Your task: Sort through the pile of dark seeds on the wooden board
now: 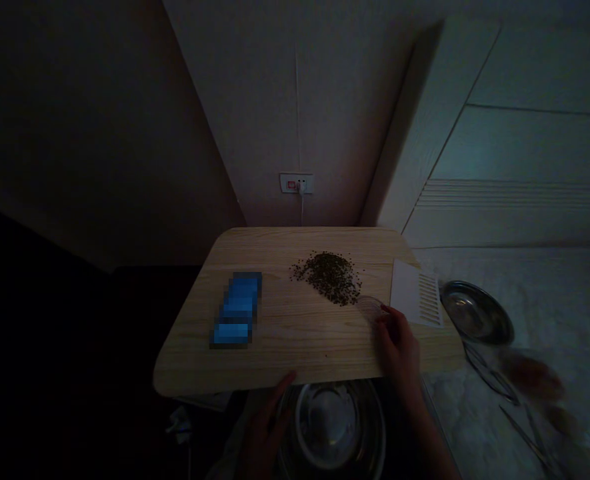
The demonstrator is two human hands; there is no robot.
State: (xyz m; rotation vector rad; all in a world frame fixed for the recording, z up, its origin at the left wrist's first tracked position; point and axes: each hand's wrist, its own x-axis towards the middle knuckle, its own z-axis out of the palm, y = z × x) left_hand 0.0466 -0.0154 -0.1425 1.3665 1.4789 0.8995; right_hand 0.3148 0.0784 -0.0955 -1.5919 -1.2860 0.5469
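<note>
- One metal bowl (pixel 327 427), the nearer of two, sits below the desk's (pixel 285 347) front edge.
- Left hand (pixel 269 423), one of two: at the desk's front edge by that bowl, thumb and forefinger spread apart; whether it touches either is too dark to tell.
- Right hand (pixel 397 337): over the desk's right half, fingertips pinching one clear, thin, curved piece (pixel 369 305).
- One stray grain (pixel 326 355) lies near the desk's front edge.
- One blue-lit, phone-like slab (pixel 237 310) lies on the desk's left part; its surface is blocked into squares, so any writing is unreadable.
- One white slotted board (pixel 412 293) lies at the desk's right edge.
- One heap of small dark grains (pixel 331 275), too many to count, lies on the desk right of its middle, touching or just beside the clear piece.
- Right of the desk, on one bed (pixel 549 300): the second bowl (pixel 475 313), one scissors-like tool (pixel 527 440) and one blurred brown thing (pixel 532 375).
- Behind the desk, one wall socket (pixel 289 184) holds one white plug (pixel 301 188) with its cord.
</note>
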